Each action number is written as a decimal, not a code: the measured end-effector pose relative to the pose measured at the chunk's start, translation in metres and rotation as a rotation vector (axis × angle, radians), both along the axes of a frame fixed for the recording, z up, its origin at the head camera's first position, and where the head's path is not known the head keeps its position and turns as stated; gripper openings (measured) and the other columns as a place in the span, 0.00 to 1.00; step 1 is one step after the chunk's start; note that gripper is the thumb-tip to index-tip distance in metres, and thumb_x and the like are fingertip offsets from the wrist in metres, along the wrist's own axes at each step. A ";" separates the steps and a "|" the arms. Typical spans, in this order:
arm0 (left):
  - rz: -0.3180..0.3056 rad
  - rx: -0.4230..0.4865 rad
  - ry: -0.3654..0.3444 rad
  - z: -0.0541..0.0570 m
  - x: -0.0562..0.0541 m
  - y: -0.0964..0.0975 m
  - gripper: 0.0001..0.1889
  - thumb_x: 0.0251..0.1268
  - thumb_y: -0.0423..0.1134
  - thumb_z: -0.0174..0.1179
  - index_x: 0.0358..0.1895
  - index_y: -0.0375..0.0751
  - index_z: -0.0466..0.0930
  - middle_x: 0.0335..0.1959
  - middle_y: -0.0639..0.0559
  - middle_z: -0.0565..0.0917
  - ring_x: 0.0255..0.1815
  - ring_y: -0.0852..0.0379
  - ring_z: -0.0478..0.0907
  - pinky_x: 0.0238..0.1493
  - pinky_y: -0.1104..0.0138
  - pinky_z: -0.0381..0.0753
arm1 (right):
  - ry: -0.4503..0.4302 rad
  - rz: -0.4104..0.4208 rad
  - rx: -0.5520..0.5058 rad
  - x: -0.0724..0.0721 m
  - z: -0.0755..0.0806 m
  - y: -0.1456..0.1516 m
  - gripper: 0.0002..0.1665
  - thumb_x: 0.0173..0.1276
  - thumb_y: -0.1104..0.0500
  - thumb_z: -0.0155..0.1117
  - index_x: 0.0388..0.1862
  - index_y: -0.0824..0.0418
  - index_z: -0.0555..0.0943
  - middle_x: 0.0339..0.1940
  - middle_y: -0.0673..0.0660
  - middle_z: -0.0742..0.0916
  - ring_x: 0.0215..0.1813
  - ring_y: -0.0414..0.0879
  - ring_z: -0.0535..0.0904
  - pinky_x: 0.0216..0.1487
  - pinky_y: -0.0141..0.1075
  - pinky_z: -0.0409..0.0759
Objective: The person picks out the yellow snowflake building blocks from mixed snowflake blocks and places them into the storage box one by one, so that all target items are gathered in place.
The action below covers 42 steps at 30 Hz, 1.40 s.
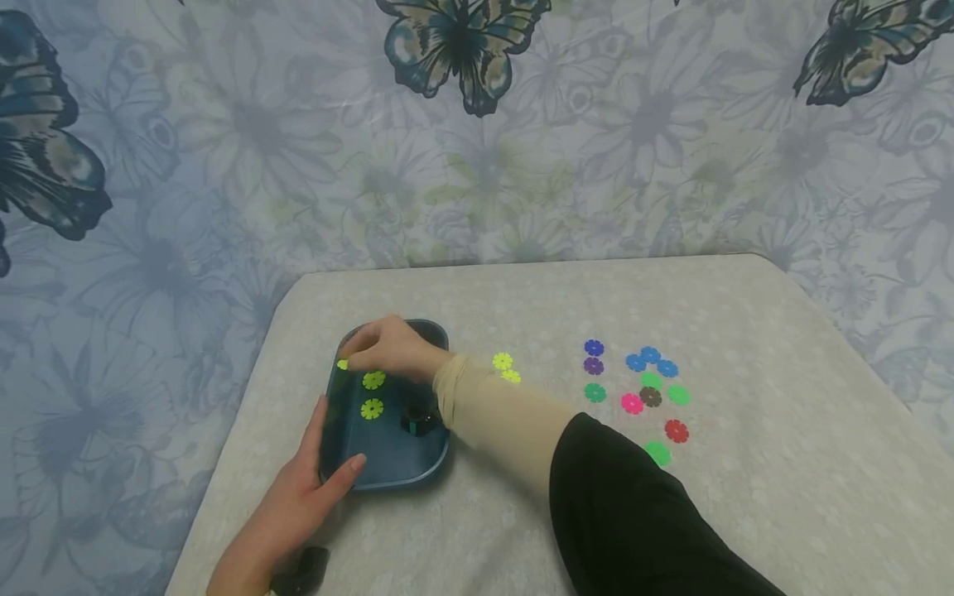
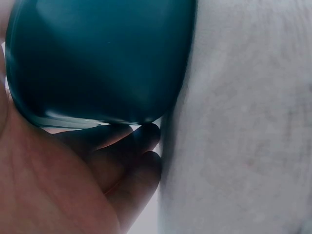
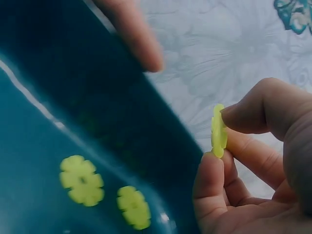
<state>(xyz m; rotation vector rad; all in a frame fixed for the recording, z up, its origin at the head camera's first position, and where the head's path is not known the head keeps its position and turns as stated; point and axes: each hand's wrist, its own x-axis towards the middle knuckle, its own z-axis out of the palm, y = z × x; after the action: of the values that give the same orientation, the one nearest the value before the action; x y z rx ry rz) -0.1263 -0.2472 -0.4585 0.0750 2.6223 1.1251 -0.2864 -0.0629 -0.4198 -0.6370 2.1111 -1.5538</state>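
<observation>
A yellow notched flower-shaped disc is pinched between the thumb and fingertips of my right hand, over the far left part of a dark blue tray. Two more yellow discs lie on the tray's floor. My left hand grips the tray's near left corner, thumb over the rim and fingers along the outer side, as the left wrist view also shows beneath the tray. The black wrist camera on my right arm hides part of the tray.
Two yellow discs lie right of the tray, partly beside my sleeve. Farther right are scattered blue discs, purple ones, green ones, a pink one, a brown one and a red one. A patterned curtain stands behind the table.
</observation>
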 end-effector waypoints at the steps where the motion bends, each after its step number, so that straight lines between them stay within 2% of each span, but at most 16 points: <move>1: -0.001 0.004 0.004 0.000 0.000 0.000 0.55 0.74 0.66 0.54 0.83 0.57 0.18 0.85 0.36 0.37 0.83 0.28 0.45 0.73 0.28 0.51 | -0.004 0.005 0.014 0.001 -0.003 0.000 0.10 0.69 0.64 0.69 0.47 0.60 0.91 0.43 0.49 0.91 0.43 0.39 0.85 0.55 0.45 0.86; 8: -0.006 0.014 0.009 0.000 0.001 0.000 0.55 0.75 0.65 0.54 0.83 0.58 0.18 0.86 0.37 0.37 0.83 0.28 0.45 0.73 0.28 0.52 | 0.080 0.045 0.169 0.004 -0.021 -0.001 0.12 0.65 0.62 0.72 0.48 0.57 0.91 0.42 0.46 0.90 0.44 0.36 0.84 0.46 0.29 0.83; 18: -0.001 0.016 0.014 -0.001 0.001 0.000 0.54 0.75 0.64 0.54 0.82 0.60 0.18 0.85 0.36 0.38 0.82 0.27 0.46 0.72 0.27 0.52 | 0.132 0.137 0.291 0.005 -0.030 -0.003 0.12 0.61 0.64 0.74 0.45 0.59 0.90 0.37 0.46 0.90 0.40 0.38 0.85 0.42 0.27 0.83; 24: -0.003 0.016 0.042 -0.001 0.002 0.000 0.54 0.75 0.63 0.55 0.83 0.58 0.19 0.85 0.35 0.40 0.82 0.27 0.48 0.72 0.28 0.54 | 0.257 0.198 0.468 0.006 -0.035 -0.008 0.13 0.62 0.61 0.76 0.46 0.56 0.89 0.39 0.46 0.89 0.40 0.37 0.83 0.41 0.27 0.82; 29: -0.003 0.018 0.055 -0.001 0.003 0.000 0.54 0.75 0.63 0.55 0.83 0.57 0.20 0.85 0.35 0.41 0.82 0.27 0.48 0.72 0.28 0.54 | 0.364 0.226 0.578 0.011 -0.032 -0.012 0.15 0.62 0.60 0.76 0.48 0.55 0.89 0.42 0.46 0.88 0.44 0.37 0.81 0.46 0.28 0.81; 36: -0.007 0.022 0.068 -0.001 0.002 0.000 0.54 0.76 0.62 0.56 0.84 0.56 0.21 0.85 0.34 0.41 0.82 0.26 0.48 0.72 0.28 0.54 | 0.422 0.247 0.618 0.016 -0.027 -0.013 0.15 0.63 0.60 0.76 0.49 0.54 0.89 0.42 0.45 0.87 0.46 0.37 0.80 0.50 0.28 0.80; 42: -0.012 0.032 0.071 -0.001 0.002 0.000 0.53 0.76 0.61 0.56 0.84 0.56 0.21 0.85 0.35 0.40 0.82 0.26 0.47 0.72 0.28 0.54 | 0.439 0.235 0.573 0.013 -0.027 -0.011 0.15 0.65 0.57 0.74 0.51 0.56 0.88 0.44 0.46 0.88 0.46 0.37 0.81 0.48 0.26 0.79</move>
<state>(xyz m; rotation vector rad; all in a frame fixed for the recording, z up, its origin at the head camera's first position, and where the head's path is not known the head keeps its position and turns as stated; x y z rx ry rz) -0.1240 -0.2476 -0.4599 0.1399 2.6617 1.1818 -0.2729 -0.0735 -0.4470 -1.0242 2.5203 -0.6638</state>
